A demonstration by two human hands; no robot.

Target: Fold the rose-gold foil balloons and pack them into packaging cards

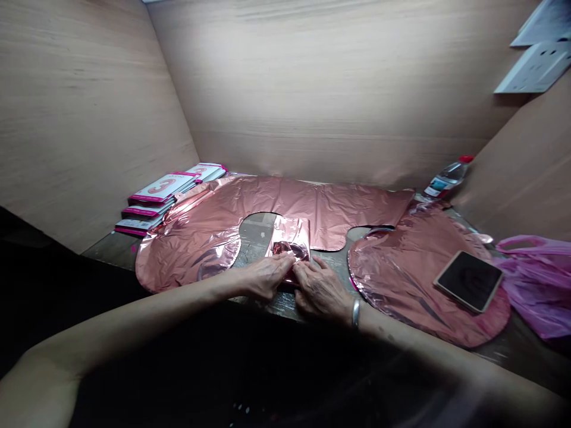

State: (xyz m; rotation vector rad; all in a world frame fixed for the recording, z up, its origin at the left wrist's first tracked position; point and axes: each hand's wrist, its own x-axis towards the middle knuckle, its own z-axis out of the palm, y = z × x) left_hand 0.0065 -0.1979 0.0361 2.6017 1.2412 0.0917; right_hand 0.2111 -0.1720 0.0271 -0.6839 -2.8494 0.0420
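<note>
Foil, a small folded rose-gold piece, lies on the desk right at the fingertips of both hands. Left hand and right hand meet over its near edge, fingers curled and pinching it. Beyond and to both sides spreads a large flat foil balloon. Right of the right hand lie a phone, a pink bag and a bottle; far left sit stacked packets.

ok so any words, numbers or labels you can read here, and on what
"3": large pink numeral on the top card pack of the stack at left.
Bottle label: too small to read.
Papers on the wall: blurred.
Phone: screen dark, no text.
</note>
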